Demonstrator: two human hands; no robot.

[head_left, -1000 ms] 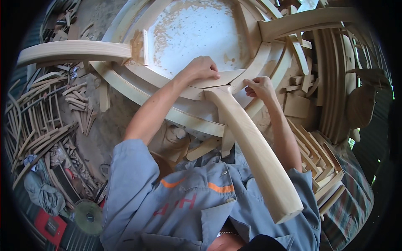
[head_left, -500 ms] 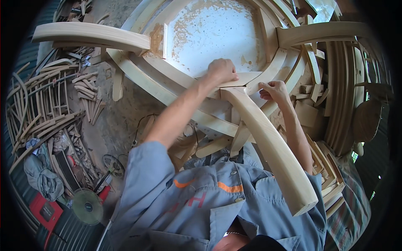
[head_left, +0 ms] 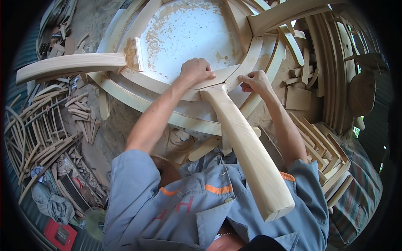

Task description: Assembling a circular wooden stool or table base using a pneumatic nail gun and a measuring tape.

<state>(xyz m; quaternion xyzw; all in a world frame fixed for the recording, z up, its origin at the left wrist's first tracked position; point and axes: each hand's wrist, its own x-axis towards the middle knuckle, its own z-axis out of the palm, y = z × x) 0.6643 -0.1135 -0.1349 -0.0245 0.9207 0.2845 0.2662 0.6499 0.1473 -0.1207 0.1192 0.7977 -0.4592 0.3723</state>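
Observation:
A round wooden frame [head_left: 157, 85] of joined curved pieces lies ahead of me, with a thick curved leg [head_left: 247, 154] running from its near joint toward my chest. Behind that joint sits a flat, pale wooden block [head_left: 224, 75] across the inside of the ring. My left hand [head_left: 196, 71] is closed on the block's left part, thumb side toward the joint. To the right of the joint, my right hand [head_left: 256, 82] is closed in a pinch at the outer edge of the ring. Whatever its fingertips hold is too small to make out.
Two more curved legs, one left [head_left: 71, 67] and one right [head_left: 289, 16], stick out from the frame. A white, dust-speckled surface [head_left: 188, 37] shows inside the ring. Wood offcuts [head_left: 50, 134] pile up at left; stacked curved pieces [head_left: 318, 146] stand at right.
My view has shifted, so the frame and both hands appear further left. Against the joint, both hands keep nearly the same places and remain closed.

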